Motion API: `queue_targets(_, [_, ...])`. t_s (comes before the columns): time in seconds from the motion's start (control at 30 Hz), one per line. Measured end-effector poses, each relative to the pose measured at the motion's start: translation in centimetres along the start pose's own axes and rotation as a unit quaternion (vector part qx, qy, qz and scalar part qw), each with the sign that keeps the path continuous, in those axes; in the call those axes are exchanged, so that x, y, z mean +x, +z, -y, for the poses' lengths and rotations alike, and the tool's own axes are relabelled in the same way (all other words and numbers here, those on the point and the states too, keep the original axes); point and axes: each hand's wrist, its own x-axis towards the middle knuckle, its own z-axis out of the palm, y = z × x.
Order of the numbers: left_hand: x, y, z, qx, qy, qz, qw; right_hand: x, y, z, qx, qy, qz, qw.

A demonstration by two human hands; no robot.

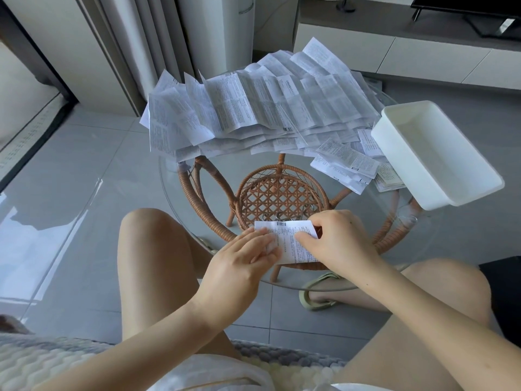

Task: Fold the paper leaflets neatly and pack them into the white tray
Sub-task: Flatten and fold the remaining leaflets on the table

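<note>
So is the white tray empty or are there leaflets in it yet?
Empty. The tray shows only its bare white floor; folded leaflets lie beside it on the table.

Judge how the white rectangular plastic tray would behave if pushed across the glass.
The white rectangular plastic tray looks empty and thin-walled, so it is probably light. On the smooth round glass tabletop it would likely slide easily. It sits near the table's right edge, so a push could tip it off.

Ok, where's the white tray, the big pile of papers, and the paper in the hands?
white tray (439,156): head view, bare floor inside.
pile of leaflets (253,108): head view, middle of a top sheet.
leaflet being folded (287,244): head view, its printed middle.
</note>
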Motion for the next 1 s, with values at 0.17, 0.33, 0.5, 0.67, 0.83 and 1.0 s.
queue_targets(0.17, [0.4,-0.5,0.2,-0.017,-0.037,0.032,0.999,0.1,-0.1,0.1,-0.003,0.0,0.015,1.0])
queue_targets(0.33, [0.3,-0.6,0.6,-0.035,-0.063,0.05,0.996,-0.1,-0.1,0.4,-0.004,0.002,0.01,1.0])
queue_targets(0.5, [0.4,-1.0,0.9,-0.054,-0.084,0.072,0.992,-0.8,0.7,0.6,-0.025,0.031,-0.034,0.999])
queue_targets(0.67, [0.7,-1.1,0.3,-0.056,-0.112,0.055,0.991,-3.0,4.3,2.9,-0.072,0.048,-0.151,0.985])
queue_targets(0.83, [0.9,-1.1,0.0,-0.051,-0.127,0.052,0.989,-4.0,5.9,2.5,-0.079,0.081,-0.153,0.982])
queue_targets(1.0, [0.9,-1.1,0.3,-0.034,-0.117,0.066,0.99,-4.5,5.4,0.4,-0.058,0.097,-0.168,0.979])
